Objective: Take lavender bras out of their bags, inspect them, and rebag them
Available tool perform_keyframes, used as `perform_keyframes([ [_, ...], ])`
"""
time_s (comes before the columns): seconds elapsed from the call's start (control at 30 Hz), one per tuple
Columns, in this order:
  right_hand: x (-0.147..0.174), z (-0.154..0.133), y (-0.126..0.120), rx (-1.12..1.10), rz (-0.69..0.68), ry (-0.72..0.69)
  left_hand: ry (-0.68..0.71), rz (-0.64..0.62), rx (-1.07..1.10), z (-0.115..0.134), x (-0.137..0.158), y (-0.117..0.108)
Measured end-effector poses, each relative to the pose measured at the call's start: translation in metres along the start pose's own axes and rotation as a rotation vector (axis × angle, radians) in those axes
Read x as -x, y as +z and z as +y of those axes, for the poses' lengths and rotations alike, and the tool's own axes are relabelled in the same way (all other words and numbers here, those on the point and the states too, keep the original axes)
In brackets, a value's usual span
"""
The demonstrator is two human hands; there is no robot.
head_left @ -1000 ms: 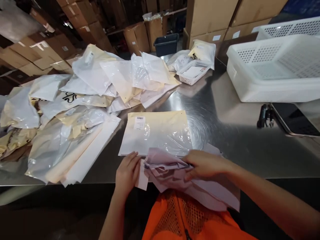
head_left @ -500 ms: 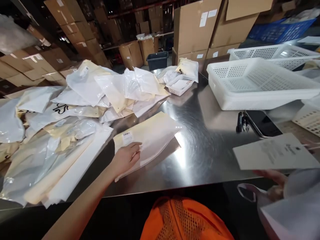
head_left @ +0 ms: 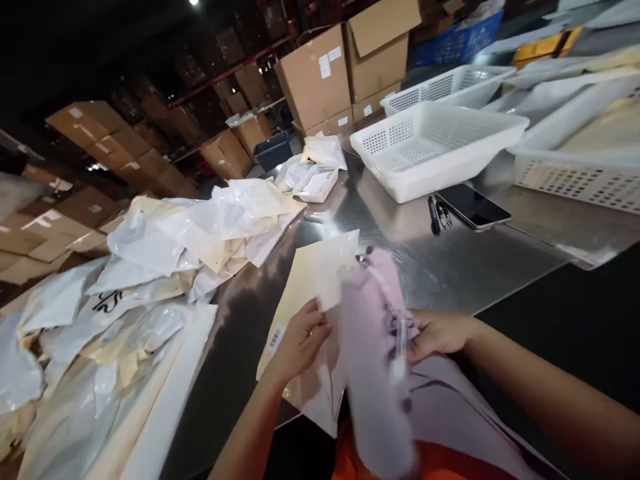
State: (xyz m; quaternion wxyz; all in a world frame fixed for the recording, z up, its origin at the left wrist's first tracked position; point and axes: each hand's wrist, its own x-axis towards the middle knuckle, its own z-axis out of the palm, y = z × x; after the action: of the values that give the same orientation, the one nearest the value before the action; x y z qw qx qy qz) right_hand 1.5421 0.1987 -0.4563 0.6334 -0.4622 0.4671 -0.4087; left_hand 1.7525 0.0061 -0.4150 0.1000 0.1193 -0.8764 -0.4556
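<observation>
My left hand (head_left: 305,337) is closed in a pinch on the near side of a flat, pale plastic bag (head_left: 305,267) with a barcode label. Part of the bag lies on the steel table, and its near corner hangs past the edge. My right hand (head_left: 440,333) is closed on a folded lilac garment (head_left: 370,347) with dark trim, blurred by motion. The garment hangs in front of my body, beside the bag, and hides part of it. A clear strip dangles near my right fingers.
Plastic-bagged goods (head_left: 165,247) are heaped on the left of the table (head_left: 250,320). Farther right stand white baskets (head_left: 430,153), with pens (head_left: 435,215) and a phone (head_left: 474,205) before them. A small white basket (head_left: 319,183) sits farther back; cardboard boxes (head_left: 320,77) stand behind.
My right hand has come in from the far right with the lilac garment. My left hand, earlier resting on the bag, now pinches it. The bag has turned, and the view has swung right.
</observation>
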Motion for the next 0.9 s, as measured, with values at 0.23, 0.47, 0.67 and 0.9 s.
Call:
perform_keyframes([
  [0.23,-0.002,-0.001,0.002,0.154,0.065,0.318,-0.024,0.249,-0.078,-0.014,0.011,-0.013],
  [0.47,-0.042,0.017,0.012,-0.368,0.678,0.145,0.096,-0.149,-0.329,0.002,0.026,0.030],
  [0.67,-0.082,0.008,0.020,-0.458,0.904,0.091,0.070,0.079,-0.410,0.001,0.026,0.055],
  [0.9,-0.094,0.001,0.009,-0.066,0.857,0.077,0.010,0.340,-0.565,0.016,0.024,0.016],
])
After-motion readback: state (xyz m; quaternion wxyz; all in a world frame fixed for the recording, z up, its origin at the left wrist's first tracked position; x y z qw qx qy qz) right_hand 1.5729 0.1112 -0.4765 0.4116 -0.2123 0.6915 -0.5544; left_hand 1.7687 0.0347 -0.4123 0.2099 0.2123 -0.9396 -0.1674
